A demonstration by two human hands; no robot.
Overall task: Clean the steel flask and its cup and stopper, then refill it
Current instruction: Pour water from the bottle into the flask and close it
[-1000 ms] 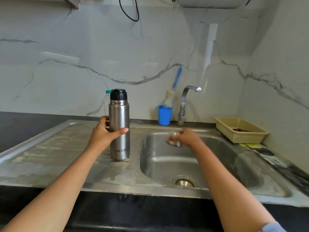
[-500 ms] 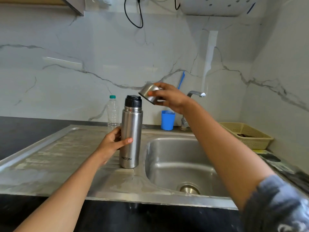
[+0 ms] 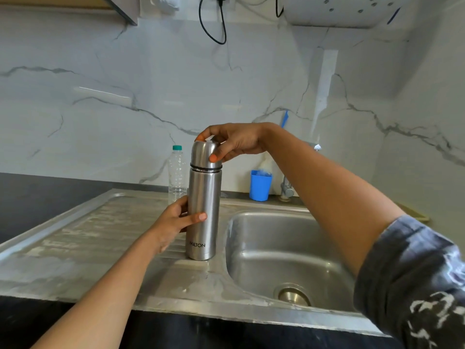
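Head view: flask stands upright on the drainboard, just left of the sink. Left hand wraps its middle; right hand grips the cup seated on top, fingers curled round it.

**Views:** 1. Head cam, wide-angle, worn by person at front edge of stainless steel sink unit w/ ribbed drainboard.
**Facing:** fwd + slightly down, approx. square to white grey-veined marble wall.
**Range:** close. Left hand and right hand come in from bottom corners, within arm's reach.
**Frame centre:** approx. on domed steel cup atop tall brushed-steel cylindrical flask.
**Top edge:** white wall-mounted appliance.
**Bottom edge:** black counter front.
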